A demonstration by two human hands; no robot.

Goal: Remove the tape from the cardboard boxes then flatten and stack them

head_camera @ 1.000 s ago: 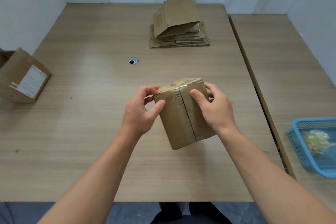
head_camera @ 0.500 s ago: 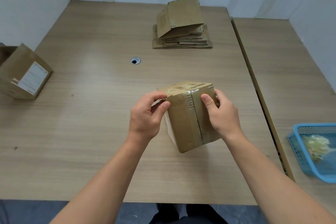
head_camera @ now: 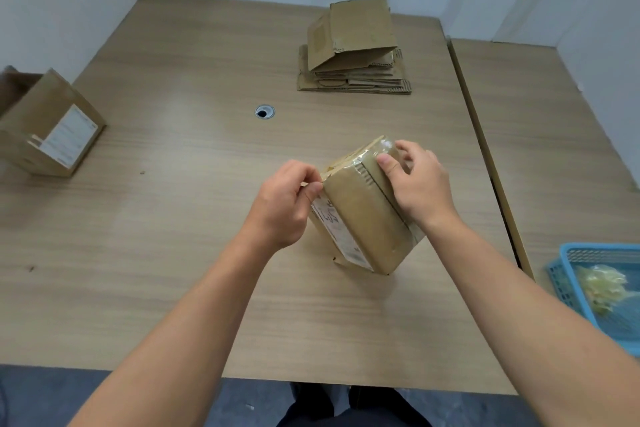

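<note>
Sealed box is held tilted between both hands over the table; its lower end appears to rest on the tabletop, which likely takes the weight.

Right hand is clamped on the box's upper right edge, fingers curled over the far side and thumb flat on the near face. Judged purpose: a brace against the pull.

Left hand is closed in a thumb-and-forefinger pinch at the opposite upper corner, apparently on a loose end of the glossy tape that runs across the top between the two grips. The white label sits just below this pinch.

Well beyond the right grip lies the stack of flattened boxes. Outboard of the right forearm, a blue basket holds crumpled tape scraps. Far outboard of the left grip a second box waits.
</note>
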